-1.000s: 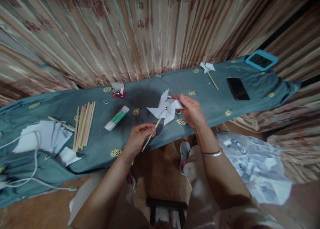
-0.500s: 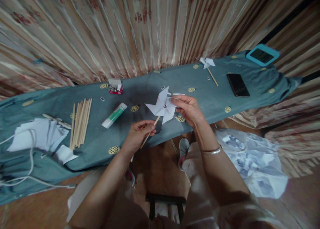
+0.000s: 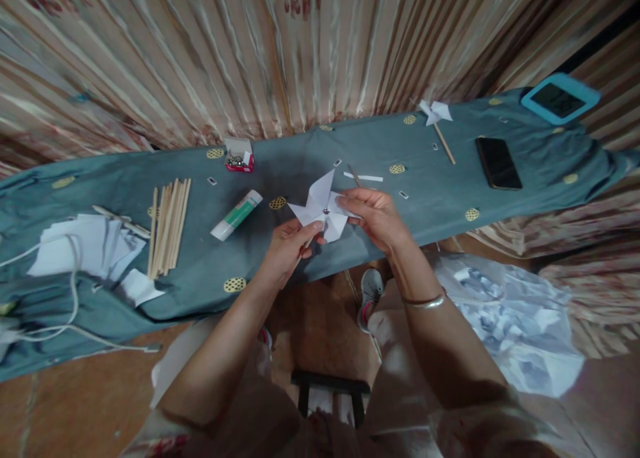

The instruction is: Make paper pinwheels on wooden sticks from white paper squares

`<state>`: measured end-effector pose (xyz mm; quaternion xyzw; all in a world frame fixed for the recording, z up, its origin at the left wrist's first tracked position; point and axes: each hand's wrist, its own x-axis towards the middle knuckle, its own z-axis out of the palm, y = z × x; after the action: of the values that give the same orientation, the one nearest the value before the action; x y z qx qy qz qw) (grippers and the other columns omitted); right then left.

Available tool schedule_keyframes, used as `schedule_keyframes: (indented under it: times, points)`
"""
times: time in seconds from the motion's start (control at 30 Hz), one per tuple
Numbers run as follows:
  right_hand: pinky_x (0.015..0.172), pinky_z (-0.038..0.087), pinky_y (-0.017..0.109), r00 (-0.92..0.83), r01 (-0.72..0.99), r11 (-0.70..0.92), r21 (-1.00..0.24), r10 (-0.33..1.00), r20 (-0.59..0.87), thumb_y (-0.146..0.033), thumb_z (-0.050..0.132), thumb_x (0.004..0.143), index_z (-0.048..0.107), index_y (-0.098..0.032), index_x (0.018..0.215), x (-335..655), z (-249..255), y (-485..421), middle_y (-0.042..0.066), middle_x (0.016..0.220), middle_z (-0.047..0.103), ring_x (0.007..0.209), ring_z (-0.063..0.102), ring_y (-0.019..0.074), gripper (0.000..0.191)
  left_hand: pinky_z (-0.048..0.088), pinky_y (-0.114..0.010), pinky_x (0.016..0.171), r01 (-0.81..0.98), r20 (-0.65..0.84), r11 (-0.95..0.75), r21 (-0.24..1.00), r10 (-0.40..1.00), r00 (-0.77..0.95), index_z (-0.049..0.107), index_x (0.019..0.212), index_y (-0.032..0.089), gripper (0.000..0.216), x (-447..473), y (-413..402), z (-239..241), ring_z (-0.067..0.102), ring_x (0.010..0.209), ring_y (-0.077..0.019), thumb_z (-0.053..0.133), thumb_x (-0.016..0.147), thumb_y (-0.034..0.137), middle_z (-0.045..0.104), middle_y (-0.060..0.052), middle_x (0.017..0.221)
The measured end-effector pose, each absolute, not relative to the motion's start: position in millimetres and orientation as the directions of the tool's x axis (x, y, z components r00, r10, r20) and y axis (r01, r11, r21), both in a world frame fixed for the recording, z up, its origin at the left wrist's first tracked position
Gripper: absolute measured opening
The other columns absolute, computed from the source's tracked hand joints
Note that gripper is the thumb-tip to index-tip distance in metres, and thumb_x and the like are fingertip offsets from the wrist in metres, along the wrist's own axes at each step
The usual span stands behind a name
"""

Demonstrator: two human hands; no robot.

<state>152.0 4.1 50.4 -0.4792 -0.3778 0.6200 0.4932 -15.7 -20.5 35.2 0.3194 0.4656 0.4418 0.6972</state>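
Note:
A white paper pinwheel (image 3: 320, 201) with a shiny pin at its centre is held between my two hands, over the front part of the cloth-covered table. My left hand (image 3: 293, 243) is closed at its lower left, thumb on the paper near the centre; the stick is mostly hidden by those fingers. On the other side, my right hand (image 3: 375, 217) pinches the right blade between thumb and fingers. Just behind the pinwheel lie a thin paper strip (image 3: 367, 177) and a slim brown stick (image 3: 354, 175).
To the left are a glue stick (image 3: 237, 215), a small box of pins (image 3: 239, 157), several wooden sticks (image 3: 170, 228) and paper sheets (image 3: 85, 248). On the right lie another pinwheel (image 3: 436, 113), a phone (image 3: 499, 163) and a blue-framed clock (image 3: 560, 99). A plastic bag (image 3: 515, 325) sits below.
My left hand has moved up from the stick to the pinwheel's centre, its thumb now on the paper. My right hand keeps hold of the right blade. The view has shifted slightly.

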Motion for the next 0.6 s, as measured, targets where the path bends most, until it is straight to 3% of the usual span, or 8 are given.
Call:
schedule_keyframes:
  times: [0.17,0.4,0.6]
  points:
    - [0.06,0.052,0.024,-0.081,-0.233,-0.236,-0.943,0.971,-0.223,-0.04,0.087,0.059,0.077,-0.022,0.074,151.3,50.2,3.5,0.001,0.075,0.075,0.066,0.064,0.0119,0.026,0.017,-0.019,0.038,-0.278,-0.356,0.394,0.876,0.917,0.177,0.064,0.06,0.014,0.045,-16.6,-19.8,31.1,0.039,0.041,-0.0052,0.087,0.05,0.052,0.051,0.003,0.045]
    - [0.058,0.05,0.023,-0.067,-0.236,-0.242,-0.941,0.97,-0.233,-0.039,0.087,0.056,0.077,-0.022,0.071,151.1,52.6,4.0,-0.001,0.068,0.073,0.062,0.062,0.0116,0.025,0.018,-0.019,0.039,-0.274,-0.327,0.36,0.892,0.931,0.16,0.052,0.048,0.016,0.049,-15.2,-20.7,30.6,0.034,0.038,-0.0033,0.086,0.054,0.051,0.043,0.005,0.041]
    - [0.058,0.049,0.025,-0.068,-0.204,-0.215,-0.955,0.976,-0.205,-0.036,0.085,0.058,0.077,-0.022,0.071,152.4,50.9,7.8,-0.002,0.068,0.073,0.059,0.06,0.0111,0.021,0.022,-0.018,0.039,-0.323,-0.324,0.366,0.873,0.929,0.178,0.057,0.05,0.015,0.043,-12.5,-18.6,33.0,0.038,0.04,-0.0041,0.086,0.054,0.047,0.047,0.004,0.043]
